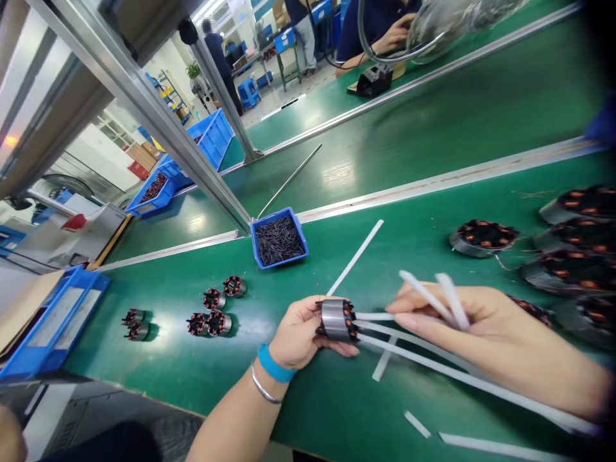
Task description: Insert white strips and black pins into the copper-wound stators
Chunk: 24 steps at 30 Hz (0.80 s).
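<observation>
My left hand [301, 333] is closed around a motor stator [335, 319], a grey metal ring with copper windings and black end pieces, held sideways above the green bench. Several white strips [433, 356] stick out of the stator's right side and run to the right. With thumb and fingers, my right hand [481, 327] pinches one white strip [378, 316] close to the stator; short strip ends [452, 301] rise above these fingers. Loose strip pieces [416, 424] lie on the bench below, and a longer loose strip [356, 256] lies behind the stator.
Several stators [484, 237] sit at the right, with smaller ones [209, 324] at the left. A blue tray [307, 255] of thin dark pieces stands by the metal frame post. Blue bins [212, 144] are farther back. A co-worker's hand [395, 35] shows across the bench.
</observation>
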Available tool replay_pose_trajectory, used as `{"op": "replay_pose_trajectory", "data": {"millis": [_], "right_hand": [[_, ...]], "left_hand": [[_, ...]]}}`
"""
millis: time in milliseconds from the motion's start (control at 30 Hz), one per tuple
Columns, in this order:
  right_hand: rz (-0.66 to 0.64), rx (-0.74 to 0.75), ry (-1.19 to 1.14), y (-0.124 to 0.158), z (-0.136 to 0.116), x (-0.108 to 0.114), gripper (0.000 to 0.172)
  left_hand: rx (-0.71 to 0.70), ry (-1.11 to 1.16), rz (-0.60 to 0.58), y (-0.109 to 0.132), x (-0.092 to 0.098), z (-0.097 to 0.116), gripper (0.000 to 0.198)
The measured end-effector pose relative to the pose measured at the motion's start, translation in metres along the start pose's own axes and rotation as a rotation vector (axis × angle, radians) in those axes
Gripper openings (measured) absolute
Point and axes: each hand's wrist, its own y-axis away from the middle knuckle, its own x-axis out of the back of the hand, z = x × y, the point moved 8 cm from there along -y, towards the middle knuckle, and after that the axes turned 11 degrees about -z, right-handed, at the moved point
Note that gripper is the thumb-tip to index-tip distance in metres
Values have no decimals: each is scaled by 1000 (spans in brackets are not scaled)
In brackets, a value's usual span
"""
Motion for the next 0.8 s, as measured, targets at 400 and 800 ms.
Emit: {"op": "replay_pose_trajectory", "data": {"millis": [400,800], "right_hand": [[161,-141,-101,-4,31,-22,19],[195,-125,-70,5,47,-32,13]], "left_hand": [[35,-223,-2,5,-13,-11,61],[-20,-302,168,6,1,-10,16]]}}
